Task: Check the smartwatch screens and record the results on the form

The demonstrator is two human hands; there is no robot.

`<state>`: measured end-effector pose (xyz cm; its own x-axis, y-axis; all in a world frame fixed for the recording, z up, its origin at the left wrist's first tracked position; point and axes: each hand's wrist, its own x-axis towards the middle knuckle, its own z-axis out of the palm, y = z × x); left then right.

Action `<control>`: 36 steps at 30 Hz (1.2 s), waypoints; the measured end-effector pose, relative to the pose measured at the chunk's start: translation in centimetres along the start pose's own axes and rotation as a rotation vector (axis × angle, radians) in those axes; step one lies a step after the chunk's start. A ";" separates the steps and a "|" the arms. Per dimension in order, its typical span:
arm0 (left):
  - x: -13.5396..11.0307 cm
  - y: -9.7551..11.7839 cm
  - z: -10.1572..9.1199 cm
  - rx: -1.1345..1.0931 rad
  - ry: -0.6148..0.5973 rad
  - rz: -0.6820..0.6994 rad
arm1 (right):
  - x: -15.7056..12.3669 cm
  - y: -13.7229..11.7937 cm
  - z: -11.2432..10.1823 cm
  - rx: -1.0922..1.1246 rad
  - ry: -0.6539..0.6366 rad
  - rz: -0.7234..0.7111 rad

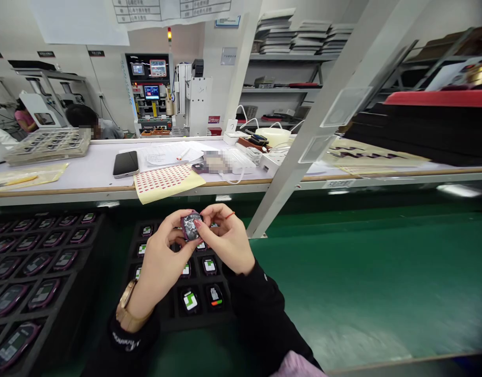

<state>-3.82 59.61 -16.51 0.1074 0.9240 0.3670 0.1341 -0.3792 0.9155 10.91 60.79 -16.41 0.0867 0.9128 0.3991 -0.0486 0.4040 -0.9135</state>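
Between my two hands, above a black foam tray (166,309), is a small purple-rimmed watch body (190,226) with a shiny dark face. My left hand (162,256) grips its left side between thumb and fingers. On its right, my right hand (227,238) has the thumb against the face and the fingers curled at the edge. Below them in the tray lie several like watch bodies with lit screens, one (190,300) showing green and white, another (215,297) with a red and green bar. My hands hide part of the tray.
At left stands a larger foam tray (68,298) of purple watch bodies. A slanted white post (304,131) rises right of my hands. On the shelf ahead lie a phone (126,164) and a yellow sticker sheet (168,181). People sit beyond, at left.
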 end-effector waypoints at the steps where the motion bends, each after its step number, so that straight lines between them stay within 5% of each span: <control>1: 0.0 0.0 0.0 -0.051 -0.027 -0.002 | 0.1 0.0 -0.1 0.006 -0.013 -0.001; 7: -0.1 -0.1 -0.1 -0.288 -0.106 -0.033 | 0.0 -0.2 -0.6 0.042 -0.220 0.038; 13: 0.7 -2.6 -2.5 -0.398 0.030 -0.164 | 0.4 0.7 -0.1 -0.098 -0.128 -0.021; 17: 2.5 -5.2 -5.2 -0.429 0.149 -0.274 | 4.1 1.8 0.7 -0.349 -0.175 -0.225; 21: 4.7 -6.9 -7.0 -0.391 0.284 -0.319 | 8.6 2.6 3.7 -0.556 -0.336 -0.492; 27: 6.6 -6.5 -8.1 -0.225 0.335 -0.230 | 11.5 2.1 7.9 -0.969 -0.559 -0.637; 36: 8.5 -6.8 -8.7 -0.015 0.320 0.016 | 12.0 1.2 8.9 -1.201 -0.634 -0.586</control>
<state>-12.37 70.44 -18.25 -0.2065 0.8874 0.4122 0.1205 -0.3950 0.9107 3.06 72.80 -12.03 -0.6519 0.6415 0.4043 0.7001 0.7140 -0.0040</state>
